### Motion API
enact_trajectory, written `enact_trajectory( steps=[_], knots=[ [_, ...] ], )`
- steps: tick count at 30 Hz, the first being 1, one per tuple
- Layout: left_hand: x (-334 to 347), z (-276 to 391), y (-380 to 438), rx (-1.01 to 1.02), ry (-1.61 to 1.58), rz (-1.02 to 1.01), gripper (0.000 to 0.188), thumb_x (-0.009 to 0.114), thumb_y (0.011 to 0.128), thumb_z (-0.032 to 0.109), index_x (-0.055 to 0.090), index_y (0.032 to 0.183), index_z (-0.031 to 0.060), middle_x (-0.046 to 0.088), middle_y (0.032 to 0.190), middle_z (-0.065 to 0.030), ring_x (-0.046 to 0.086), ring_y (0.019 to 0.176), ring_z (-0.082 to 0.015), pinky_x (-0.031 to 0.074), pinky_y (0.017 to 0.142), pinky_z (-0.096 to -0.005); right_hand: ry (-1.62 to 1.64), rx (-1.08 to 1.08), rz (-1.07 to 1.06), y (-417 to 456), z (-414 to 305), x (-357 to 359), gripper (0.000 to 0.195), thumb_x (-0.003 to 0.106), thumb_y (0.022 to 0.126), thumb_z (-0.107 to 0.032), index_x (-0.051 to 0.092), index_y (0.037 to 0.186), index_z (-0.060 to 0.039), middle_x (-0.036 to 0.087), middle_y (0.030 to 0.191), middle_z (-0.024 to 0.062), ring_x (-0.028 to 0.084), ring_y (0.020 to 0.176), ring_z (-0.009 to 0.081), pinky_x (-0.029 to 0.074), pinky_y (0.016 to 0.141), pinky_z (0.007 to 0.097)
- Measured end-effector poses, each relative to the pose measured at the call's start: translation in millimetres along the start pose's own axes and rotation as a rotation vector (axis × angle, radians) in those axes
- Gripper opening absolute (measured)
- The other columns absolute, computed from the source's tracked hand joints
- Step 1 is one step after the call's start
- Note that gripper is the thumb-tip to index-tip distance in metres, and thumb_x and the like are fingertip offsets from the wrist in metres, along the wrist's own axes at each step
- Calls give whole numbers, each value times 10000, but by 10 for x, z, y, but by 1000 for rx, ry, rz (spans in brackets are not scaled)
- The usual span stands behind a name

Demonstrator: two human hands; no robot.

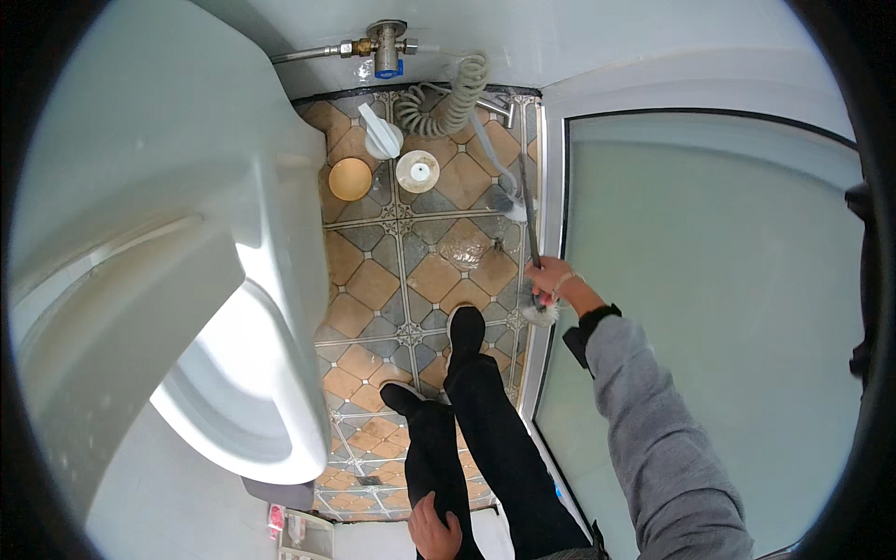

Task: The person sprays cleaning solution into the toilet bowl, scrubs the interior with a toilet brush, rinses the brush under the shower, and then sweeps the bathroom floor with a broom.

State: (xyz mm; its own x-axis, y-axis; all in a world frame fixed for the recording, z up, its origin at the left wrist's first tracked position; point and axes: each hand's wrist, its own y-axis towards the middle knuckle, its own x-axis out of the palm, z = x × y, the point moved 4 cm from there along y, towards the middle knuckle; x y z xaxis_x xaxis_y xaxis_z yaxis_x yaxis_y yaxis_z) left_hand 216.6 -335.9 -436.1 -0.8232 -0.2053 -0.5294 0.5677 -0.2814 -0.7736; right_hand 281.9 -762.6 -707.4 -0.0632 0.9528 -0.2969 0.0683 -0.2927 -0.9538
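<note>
My right hand (550, 277) is closed around a long grey brush handle (530, 210), gripping it low down. Just below my fingers, the brush's white bristle head (540, 315) sits by the base of the door frame. The handle runs from my grip towards the wall, along the tiled floor's right edge. Against my black-trousered left leg (437, 455) rests my left hand (434, 526), with nothing in it and its thumb apart from the fingers. A second white brush (516, 208) with a curved pale handle lies on the floor beyond my right hand.
A white toilet (299, 420) fills the left side. By the wall stand an orange bowl-like container (350, 179), a round cream container (413, 183) and a white handled object (382, 137). A coiled hose (462, 98) hangs beneath a metal valve (386, 52). Frosted glass (700, 280) borders the right.
</note>
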Motion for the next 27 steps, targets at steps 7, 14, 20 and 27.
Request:
enact_trajectory(
  steps=[7,14,20,27],
  knots=[
    [192,-297,-155,-114,40,-114,538,610,750,142,436,1245,23,496,1181,-183,477,1096,-347,365,944,-439,-17,-632,641,-828,437,-53,199,638,835,-236,653,845,-38,562,867,123,550,678,194,477,632,318],
    [208,-414,-195,-81,41,-82,530,605,765,162,437,1249,27,499,1177,-178,475,1101,-342,364,946,-435,529,-698,521,-1244,205,-55,176,639,862,-190,616,999,-83,558,803,15,512,632,90,419,551,221],
    [208,-364,-185,-70,20,-68,526,597,774,169,438,1259,38,500,1189,-169,477,1107,-341,359,953,-435,788,-642,474,-1365,307,95,211,556,924,-243,596,1020,-59,594,857,17,574,706,86,468,591,223],
    [167,-456,-324,-44,-44,18,522,604,773,153,438,1254,37,506,1173,-180,487,1085,-357,383,932,-434,862,-597,195,-2140,134,859,256,514,952,-261,602,1046,-40,608,937,38,591,821,113,488,722,235]
  ],
)
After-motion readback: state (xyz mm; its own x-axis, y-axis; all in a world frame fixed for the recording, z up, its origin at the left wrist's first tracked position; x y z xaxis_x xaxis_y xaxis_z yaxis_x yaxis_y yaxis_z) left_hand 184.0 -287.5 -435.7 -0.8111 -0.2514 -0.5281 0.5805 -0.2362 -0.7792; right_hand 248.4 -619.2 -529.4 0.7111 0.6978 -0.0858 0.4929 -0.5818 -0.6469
